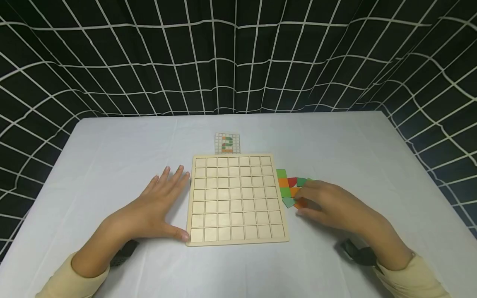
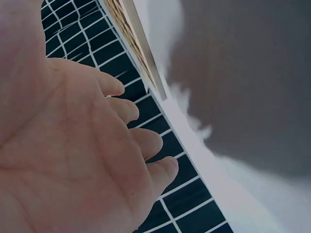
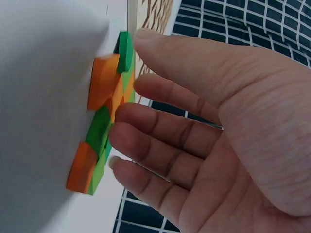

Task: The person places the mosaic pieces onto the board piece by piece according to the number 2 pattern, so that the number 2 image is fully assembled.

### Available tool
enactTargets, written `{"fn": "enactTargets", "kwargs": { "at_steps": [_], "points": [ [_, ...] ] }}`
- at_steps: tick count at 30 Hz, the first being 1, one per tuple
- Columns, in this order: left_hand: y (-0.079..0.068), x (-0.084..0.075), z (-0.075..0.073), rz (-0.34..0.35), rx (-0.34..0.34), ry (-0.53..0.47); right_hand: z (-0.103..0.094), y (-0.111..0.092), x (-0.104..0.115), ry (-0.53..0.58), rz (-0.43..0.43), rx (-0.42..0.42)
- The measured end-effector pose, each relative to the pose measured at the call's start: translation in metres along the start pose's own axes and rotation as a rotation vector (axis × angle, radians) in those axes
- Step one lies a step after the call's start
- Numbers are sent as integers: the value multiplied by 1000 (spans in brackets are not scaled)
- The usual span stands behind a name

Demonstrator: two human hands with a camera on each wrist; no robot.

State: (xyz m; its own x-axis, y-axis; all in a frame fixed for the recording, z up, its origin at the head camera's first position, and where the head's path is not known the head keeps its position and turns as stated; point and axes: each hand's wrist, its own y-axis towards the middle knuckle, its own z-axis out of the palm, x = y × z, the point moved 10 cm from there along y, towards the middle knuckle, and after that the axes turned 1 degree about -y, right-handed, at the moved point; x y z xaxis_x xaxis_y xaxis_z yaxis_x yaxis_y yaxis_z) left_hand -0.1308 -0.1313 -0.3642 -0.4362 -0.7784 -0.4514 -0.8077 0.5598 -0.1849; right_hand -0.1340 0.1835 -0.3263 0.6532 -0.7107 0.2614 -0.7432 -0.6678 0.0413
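Note:
A square wooden board (image 1: pixel 234 198) with a grid of shallow cells lies mid-table. My left hand (image 1: pixel 152 211) is spread flat along its left side, the thumb tip at the near left corner; the left wrist view shows its palm. Just right of the board is a cluster of flat coloured tiles: green (image 1: pixel 281 174), orange (image 1: pixel 283 183), red (image 1: pixel 292 182) and pale green (image 1: pixel 288 202). Over the cluster's right part hovers my right hand (image 1: pixel 335 207), hiding some tiles. In the right wrist view its fingers bend loosely, thumb apart, with nothing between them, beside an orange tile (image 3: pixel 103 82).
A small pattern card (image 1: pixel 227 143) with a coloured figure on a grid lies against the board's far edge. White cloth (image 1: pixel 130 136) covers the table. Dark netted curtain (image 1: pixel 223 74) with white lines stands behind and at both sides.

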Motion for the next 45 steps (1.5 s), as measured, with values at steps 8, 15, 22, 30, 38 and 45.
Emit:
{"fn": "enactTargets", "kwargs": {
  "at_steps": [8,15,22,30,38,45],
  "points": [
    [2,-4,9,6,39,5,13,1,-3,-2,86,87],
    [2,-10,13,18,70,-7,14,1,-3,-18,71,84],
    [2,-11,16,23,80,-6,13,2,0,-7,56,73],
    [2,-9,20,14,95,-6,19,0,-4,26,114,123],
    [3,-9,22,12,97,-8,18,3,-3,57,90,113],
    [3,-8,22,11,97,7,17,10,-2,76,65,91]
  ]
}}
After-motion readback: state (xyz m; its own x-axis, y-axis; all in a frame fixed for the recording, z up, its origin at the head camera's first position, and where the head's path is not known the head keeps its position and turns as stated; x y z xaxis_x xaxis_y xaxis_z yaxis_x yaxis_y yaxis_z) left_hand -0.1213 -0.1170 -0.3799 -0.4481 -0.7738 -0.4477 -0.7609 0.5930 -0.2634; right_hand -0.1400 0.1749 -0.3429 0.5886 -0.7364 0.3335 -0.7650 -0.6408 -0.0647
